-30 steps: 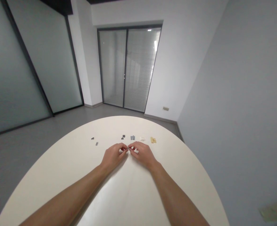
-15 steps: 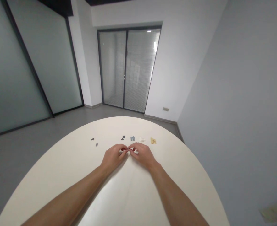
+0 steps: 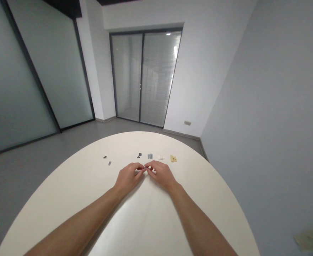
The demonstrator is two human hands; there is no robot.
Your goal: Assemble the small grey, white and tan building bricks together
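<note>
Found a small greyish piece (image 3: 145,168) pinched between fingertips of left hand (image 3: 129,176) and right hand (image 3: 161,173), presumably for fine control, short of far edge of worktop (image 3: 145,220). Noted dark pieces (image 3: 140,154), blue-grey pieces (image 3: 150,156), white pieces (image 3: 161,156), yellow pieces (image 3: 172,157) nearer that edge, seemingly colour-sorted.

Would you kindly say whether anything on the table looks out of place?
Nothing looks spilled. At left, a dark bit and a gray bit look slightly odd, lying apart from the row of pieces. Damage can't be judged.
</note>
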